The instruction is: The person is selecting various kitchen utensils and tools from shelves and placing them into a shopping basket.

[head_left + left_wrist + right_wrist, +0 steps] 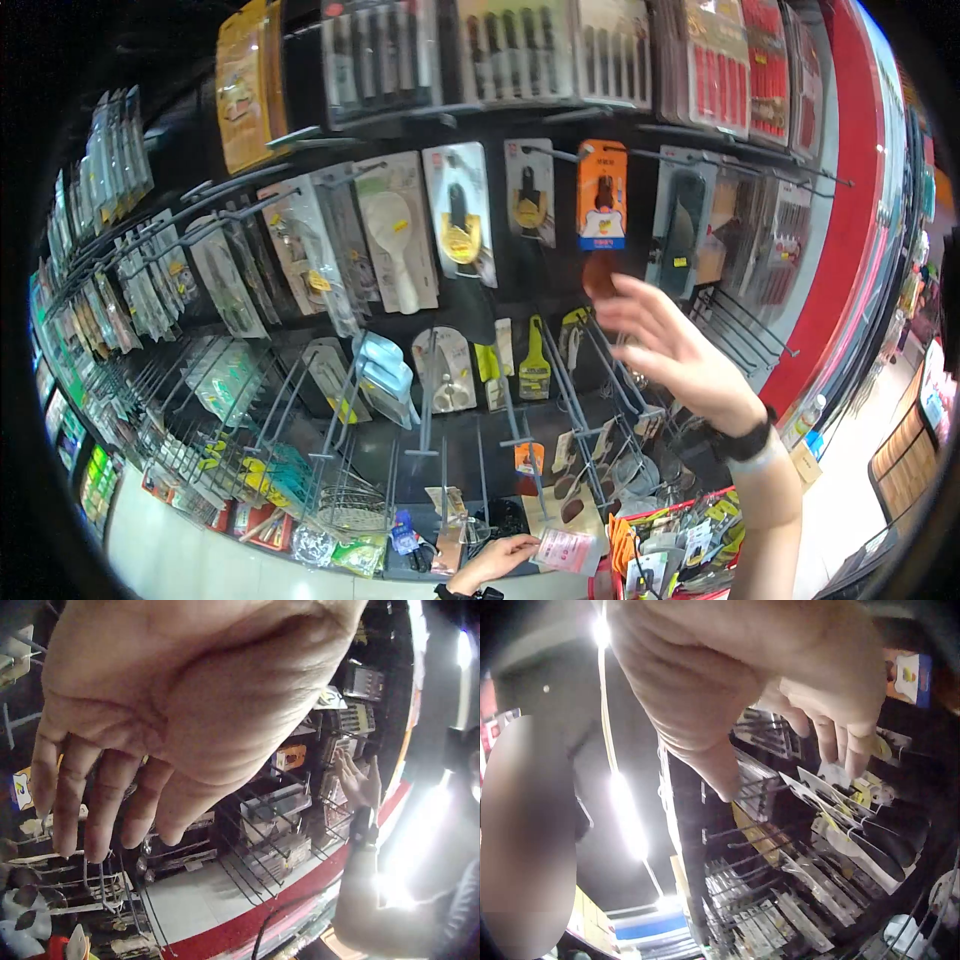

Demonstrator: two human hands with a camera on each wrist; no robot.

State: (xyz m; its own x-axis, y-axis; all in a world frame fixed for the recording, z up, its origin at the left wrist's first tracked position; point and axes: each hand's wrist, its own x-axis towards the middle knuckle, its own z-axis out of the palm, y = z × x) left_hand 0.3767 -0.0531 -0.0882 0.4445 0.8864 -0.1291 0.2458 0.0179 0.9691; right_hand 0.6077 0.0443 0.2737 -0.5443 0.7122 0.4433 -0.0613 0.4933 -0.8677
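Observation:
My right hand [680,350] is raised before the rack with its fingers extended. Its fingertips overlap a brown rounded piece [600,275] below an orange carded utensil [602,195] in the head view. Nothing sits in the right palm in the right wrist view, where black-ended carded utensils [885,840] hang beyond the fingers. Low down, my left hand [500,558] is beside a packet with a pink label [565,550], fingertips right at its edge. The left wrist view shows that palm bare and its fingers [109,802] loosely straight.
Metal hooks [425,400] jut out from the dark rack. White carded scoops [395,235], a green brush [535,365] and blue packaged items [385,370] hang on it. Several packaged goods fill a red-edged bin [690,545] at lower right. A red panel [840,200] borders the rack.

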